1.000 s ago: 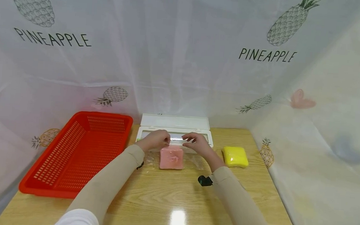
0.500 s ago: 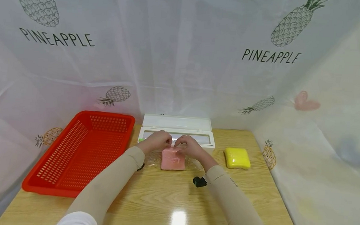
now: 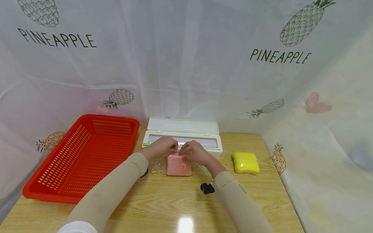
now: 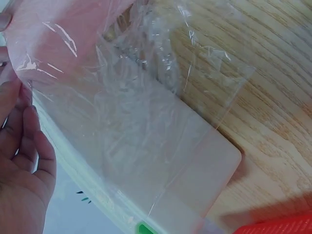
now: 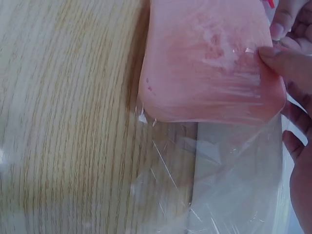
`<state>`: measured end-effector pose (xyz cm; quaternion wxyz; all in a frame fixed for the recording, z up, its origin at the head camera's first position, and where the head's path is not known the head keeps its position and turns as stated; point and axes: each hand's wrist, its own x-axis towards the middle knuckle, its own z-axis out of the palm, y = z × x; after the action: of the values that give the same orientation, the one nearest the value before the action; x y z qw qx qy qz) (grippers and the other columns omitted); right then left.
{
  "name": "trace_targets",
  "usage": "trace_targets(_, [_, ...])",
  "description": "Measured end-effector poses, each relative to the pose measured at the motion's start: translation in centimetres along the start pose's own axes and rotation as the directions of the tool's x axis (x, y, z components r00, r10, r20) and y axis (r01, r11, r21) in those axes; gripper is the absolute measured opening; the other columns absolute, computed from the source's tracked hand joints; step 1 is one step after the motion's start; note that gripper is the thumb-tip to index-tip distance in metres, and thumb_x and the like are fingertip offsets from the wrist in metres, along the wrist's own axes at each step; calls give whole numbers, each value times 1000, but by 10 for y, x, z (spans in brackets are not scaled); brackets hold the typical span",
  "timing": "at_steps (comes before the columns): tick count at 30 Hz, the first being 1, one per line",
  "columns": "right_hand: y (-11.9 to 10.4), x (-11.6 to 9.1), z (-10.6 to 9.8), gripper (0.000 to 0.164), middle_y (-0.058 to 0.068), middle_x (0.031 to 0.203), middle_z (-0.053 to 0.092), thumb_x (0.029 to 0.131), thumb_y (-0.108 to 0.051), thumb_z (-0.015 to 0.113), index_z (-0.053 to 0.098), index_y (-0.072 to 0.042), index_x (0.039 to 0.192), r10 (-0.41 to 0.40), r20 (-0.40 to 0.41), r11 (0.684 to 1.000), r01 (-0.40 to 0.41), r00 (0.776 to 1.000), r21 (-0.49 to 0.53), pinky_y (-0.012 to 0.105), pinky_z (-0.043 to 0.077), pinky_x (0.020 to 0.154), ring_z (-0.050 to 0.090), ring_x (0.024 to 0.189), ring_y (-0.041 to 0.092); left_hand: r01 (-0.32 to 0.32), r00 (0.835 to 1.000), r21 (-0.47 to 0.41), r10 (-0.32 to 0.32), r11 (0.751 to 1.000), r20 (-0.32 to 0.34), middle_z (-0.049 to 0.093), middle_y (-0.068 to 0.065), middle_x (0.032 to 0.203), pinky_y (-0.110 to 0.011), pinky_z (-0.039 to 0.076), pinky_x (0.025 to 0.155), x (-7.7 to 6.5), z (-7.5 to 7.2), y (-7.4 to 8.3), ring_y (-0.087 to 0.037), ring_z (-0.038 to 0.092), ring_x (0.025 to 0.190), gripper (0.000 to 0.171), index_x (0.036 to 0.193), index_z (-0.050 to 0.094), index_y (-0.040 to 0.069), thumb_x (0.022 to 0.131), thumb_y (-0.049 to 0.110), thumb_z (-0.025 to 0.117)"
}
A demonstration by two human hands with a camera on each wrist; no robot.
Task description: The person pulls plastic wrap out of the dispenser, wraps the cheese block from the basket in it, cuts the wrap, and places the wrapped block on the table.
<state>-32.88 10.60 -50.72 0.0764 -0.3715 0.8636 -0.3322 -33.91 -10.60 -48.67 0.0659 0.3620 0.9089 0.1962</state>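
Observation:
A pink, rounded square block (image 3: 179, 167), wrapped in clear cling film (image 4: 139, 117), sits at the near side of a white cling film dispenser (image 3: 183, 126) whose lid stands up. Loose film spreads out on both sides of the block. My left hand (image 3: 162, 146) pinches the film at the block's far edge; its fingertips are partly cut off in the left wrist view. Close beside it, my right hand (image 3: 197, 154) has its thumb on top of the block's far edge, with fingers curled below and behind, gripping the film there.
A red perforated basket (image 3: 27, 189) stands on the left of the wooden table. A yellow wrapped block (image 3: 245, 163) lies to the right. A green slider (image 4: 145, 228) shows at the dispenser's left end. A pineapple-print sheet hangs behind.
My right hand has moved left from a spot apart with spread fingers and now grips the film at the block's far edge. The left hand has stayed nearly in place.

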Motion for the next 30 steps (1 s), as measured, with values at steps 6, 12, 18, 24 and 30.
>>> trace_targets(6, [1, -5, -5, 23, 2, 110, 68, 86, -8, 72, 75, -7, 109, 34, 42, 999, -33, 999, -21, 36, 45, 90, 55, 100, 19, -43, 998, 2, 43, 999, -44, 57, 4, 73, -27, 45, 66, -2, -1, 0, -12, 50, 69, 15, 76, 63, 10, 85, -2, 66])
trace_targets(12, [6, -11, -2, 25, 0, 112, 67, 86, -10, 75, 74, -9, 111, 124, -11, 992, -124, 992, 17, 37, 46, 91, 55, 104, 19, -23, 998, 3, 23, 1000, -59, 59, 4, 75, -27, 45, 67, -4, 1, 1, -12, 51, 70, 15, 78, 66, 11, 83, -3, 65])
trace_targets(18, [10, -17, 9, 22, -1, 106, 70, 84, -12, 77, 76, -11, 106, 138, -137, 989, -128, 981, 73, 40, 48, 93, 61, 105, 21, -11, 999, 62, 14, 998, -43, 68, -1, 86, -31, 50, 76, -6, 3, 6, -15, 58, 77, 12, 91, 75, 6, 85, -1, 69])
trace_targets(24, [10, -22, 15, 19, -2, 101, 71, 84, -10, 77, 76, -11, 103, 168, -195, 982, -147, 966, 118, 36, 51, 87, 63, 99, 19, -18, 1000, 66, 19, 998, -7, 68, 0, 87, -29, 52, 77, -9, 2, 11, -17, 63, 82, 10, 90, 78, 8, 85, 1, 72])
trace_targets(30, [9, -24, 22, 15, -3, 93, 68, 82, -6, 78, 70, -10, 95, 145, -240, 983, -114, 960, 141, 31, 53, 78, 62, 88, 15, -41, 999, 57, 40, 998, 16, 69, -2, 87, -27, 52, 76, -12, 5, 11, -14, 62, 81, 11, 90, 77, 8, 87, 0, 69])
